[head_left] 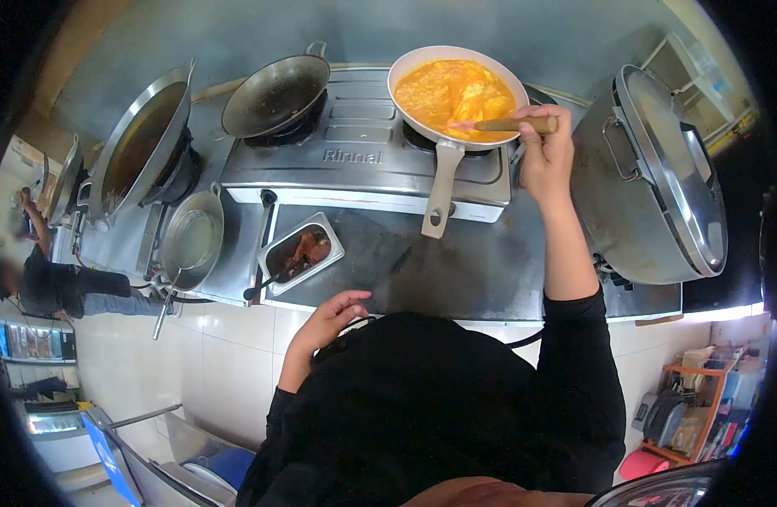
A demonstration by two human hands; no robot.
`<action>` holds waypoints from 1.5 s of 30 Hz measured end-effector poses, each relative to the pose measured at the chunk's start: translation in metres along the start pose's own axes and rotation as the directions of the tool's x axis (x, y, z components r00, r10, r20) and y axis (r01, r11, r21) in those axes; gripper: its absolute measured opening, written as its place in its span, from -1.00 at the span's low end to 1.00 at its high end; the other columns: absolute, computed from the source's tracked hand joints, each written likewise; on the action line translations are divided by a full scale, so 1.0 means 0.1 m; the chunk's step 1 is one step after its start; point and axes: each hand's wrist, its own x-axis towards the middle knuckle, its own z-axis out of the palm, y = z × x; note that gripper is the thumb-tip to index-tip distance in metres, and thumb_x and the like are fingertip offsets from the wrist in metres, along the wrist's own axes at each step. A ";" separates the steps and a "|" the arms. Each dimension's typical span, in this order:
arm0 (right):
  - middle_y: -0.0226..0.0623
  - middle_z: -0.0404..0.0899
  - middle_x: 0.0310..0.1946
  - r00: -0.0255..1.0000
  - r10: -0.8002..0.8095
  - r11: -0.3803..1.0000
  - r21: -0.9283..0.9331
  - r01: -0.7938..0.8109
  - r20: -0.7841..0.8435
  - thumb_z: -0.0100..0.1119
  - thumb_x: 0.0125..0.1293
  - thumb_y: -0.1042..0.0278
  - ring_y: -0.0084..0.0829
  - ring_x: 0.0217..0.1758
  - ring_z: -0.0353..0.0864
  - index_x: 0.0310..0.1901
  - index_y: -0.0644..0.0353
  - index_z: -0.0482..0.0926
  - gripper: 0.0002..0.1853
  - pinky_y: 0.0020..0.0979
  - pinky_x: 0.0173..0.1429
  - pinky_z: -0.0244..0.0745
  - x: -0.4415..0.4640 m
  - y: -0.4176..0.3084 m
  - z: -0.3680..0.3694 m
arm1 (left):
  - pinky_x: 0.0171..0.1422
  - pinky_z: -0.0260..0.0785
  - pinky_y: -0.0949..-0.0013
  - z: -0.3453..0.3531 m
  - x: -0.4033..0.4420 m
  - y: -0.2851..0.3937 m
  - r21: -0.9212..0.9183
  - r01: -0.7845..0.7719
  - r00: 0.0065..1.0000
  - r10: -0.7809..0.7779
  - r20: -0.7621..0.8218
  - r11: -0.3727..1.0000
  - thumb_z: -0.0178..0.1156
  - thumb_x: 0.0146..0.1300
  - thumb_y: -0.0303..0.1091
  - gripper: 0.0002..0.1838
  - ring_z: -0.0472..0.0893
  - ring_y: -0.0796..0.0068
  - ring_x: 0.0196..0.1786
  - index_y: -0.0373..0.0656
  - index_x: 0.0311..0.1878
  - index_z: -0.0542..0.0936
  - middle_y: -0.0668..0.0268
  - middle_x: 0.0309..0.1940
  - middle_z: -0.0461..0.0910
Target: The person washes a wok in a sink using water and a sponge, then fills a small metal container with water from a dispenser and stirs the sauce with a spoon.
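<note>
Over the right burner sits a light-coloured frying pan (445, 179), its handle pointing toward me. Loose yellow-orange egg (448, 89) covers its bottom, with paler, thicker folds at the right. My right hand (545, 156) is closed around the wooden handle of a spatula (498, 125) at the pan's right rim. The spatula's pinkish end dips into the egg and is partly hidden. My left hand (328, 323) hangs near the counter's front edge with fingers stretched out, holding nothing. The pan's handle is not held by either hand.
A Rinnai stove (355, 169) carries a dark wok (274, 97) on its left burner. A metal tray (329, 249) of dark red sauce lies in front. A large lidded pot (642, 177) stands right. Leftward are a big wok (143, 135), a strainer (194, 245) and another person (50, 283).
</note>
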 end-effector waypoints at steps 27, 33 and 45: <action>-0.22 0.57 -0.17 0.996 -0.059 0.974 -0.224 0.042 -0.070 0.08 0.31 0.40 -0.18 -0.09 0.58 -0.07 0.16 0.29 -0.77 -0.31 -0.01 0.41 0.47 0.84 0.60 | 0.07 0.31 0.47 -0.41 -0.31 0.54 0.059 -0.221 0.969 0.226 -0.099 0.974 0.11 0.31 -0.40 -0.67 0.49 0.60 -0.09 -0.19 0.13 0.46 0.39 -0.20 0.52; -0.26 0.57 -0.19 0.991 -0.125 0.989 -0.083 0.122 -0.037 -0.02 0.32 0.52 -0.38 -0.09 0.53 -0.09 0.19 0.24 -0.81 -0.40 0.06 0.36 0.17 0.48 0.36 | -0.35 0.38 0.40 -0.50 -0.75 1.36 0.068 -0.830 0.552 0.799 0.239 0.553 0.39 0.02 -0.41 -0.72 0.54 0.43 -0.47 -0.20 -0.16 0.64 0.31 -0.44 0.54; -0.27 0.59 -0.21 0.999 0.013 0.979 -0.202 -0.002 0.053 0.02 0.30 0.48 -0.30 -0.13 0.60 -0.10 0.18 0.29 -0.82 -0.37 -0.02 0.42 0.13 -0.20 0.28 | -0.49 0.25 0.48 -0.16 -0.95 2.34 -0.311 -0.925 -0.106 0.636 0.764 0.219 -0.04 0.25 -0.41 -0.80 0.33 0.59 -0.62 -0.12 -0.47 0.53 0.45 -0.59 0.32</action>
